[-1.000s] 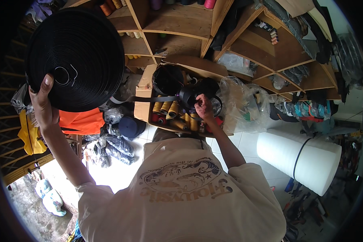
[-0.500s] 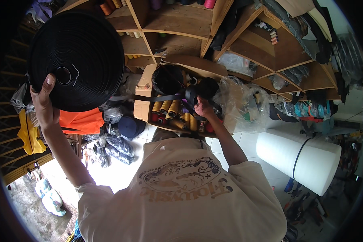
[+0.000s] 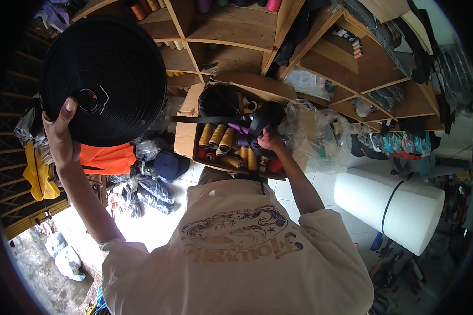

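Note:
My left hand (image 3: 63, 128) grips the rim of a large flat roll of black tape (image 3: 123, 68), thumb on its face near the small core. The roll is held up at the left, its flat side facing me. Over an open cardboard box (image 3: 185, 135), my right hand (image 3: 269, 139) is closed on a black strap (image 3: 210, 120). The strap is looped at the hand and reaches left across the box, its far end near the box's left edge. Below it lie yellow thread cones (image 3: 215, 136) and purple thread (image 3: 240, 127). My right fingertips are partly hidden.
Wooden shelves (image 3: 231, 44) with thread spools stand beyond the box. A clear plastic bag (image 3: 318, 136) lies at its right side. A white foam roll (image 3: 389, 205) with a dark band rests on the right. Orange cloth (image 3: 108, 158) and a dark blue roll (image 3: 171, 165) sit at the left.
The large roll has shifted slightly right. The strap's left end has moved right and up, away from the roll. My right hand has moved slightly right, uncovering more purple thread.

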The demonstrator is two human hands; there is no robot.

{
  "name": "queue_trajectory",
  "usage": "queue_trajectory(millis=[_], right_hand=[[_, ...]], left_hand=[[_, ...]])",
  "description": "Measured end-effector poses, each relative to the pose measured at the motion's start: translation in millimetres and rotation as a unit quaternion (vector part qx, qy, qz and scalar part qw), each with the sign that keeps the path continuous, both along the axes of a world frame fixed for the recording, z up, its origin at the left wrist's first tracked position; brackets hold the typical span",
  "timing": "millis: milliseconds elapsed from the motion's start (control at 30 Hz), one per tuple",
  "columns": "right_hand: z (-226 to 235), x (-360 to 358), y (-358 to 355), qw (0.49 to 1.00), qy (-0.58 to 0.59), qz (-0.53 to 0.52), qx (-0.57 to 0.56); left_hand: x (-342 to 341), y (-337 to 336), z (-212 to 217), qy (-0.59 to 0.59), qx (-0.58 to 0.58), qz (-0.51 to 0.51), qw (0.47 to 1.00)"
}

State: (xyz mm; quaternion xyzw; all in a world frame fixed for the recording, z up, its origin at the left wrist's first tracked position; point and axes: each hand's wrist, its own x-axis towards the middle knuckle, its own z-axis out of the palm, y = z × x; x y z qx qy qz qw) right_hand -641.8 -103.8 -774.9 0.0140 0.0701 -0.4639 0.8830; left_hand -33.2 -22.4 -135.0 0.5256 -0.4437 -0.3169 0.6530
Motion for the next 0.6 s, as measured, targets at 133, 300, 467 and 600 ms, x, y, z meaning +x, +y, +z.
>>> queue_trajectory(millis=[133,300,467,600], right_hand=[[161.7,178.5,42.3,0.966,-0.125,-0.047,0.223],[169.8,158.4,33.3,0.7,-0.568,-0.006,0.432],[239.8,187.8,42.6,-0.004,-0.845,0.038,0.533],[235.6,183.6,36.0,0.003,-0.832,0.049,0.552]], left_hand=[[8.6,63.1,33.5,-0.098,0.063,0.114,0.987],[4.0,48.1,25.8,-0.081,0.039,0.096,0.991],[0.4,51.8,28.7,-0.096,0.038,0.099,0.99],[4.4,54.4,32.1,-0.095,0.052,0.091,0.99]])
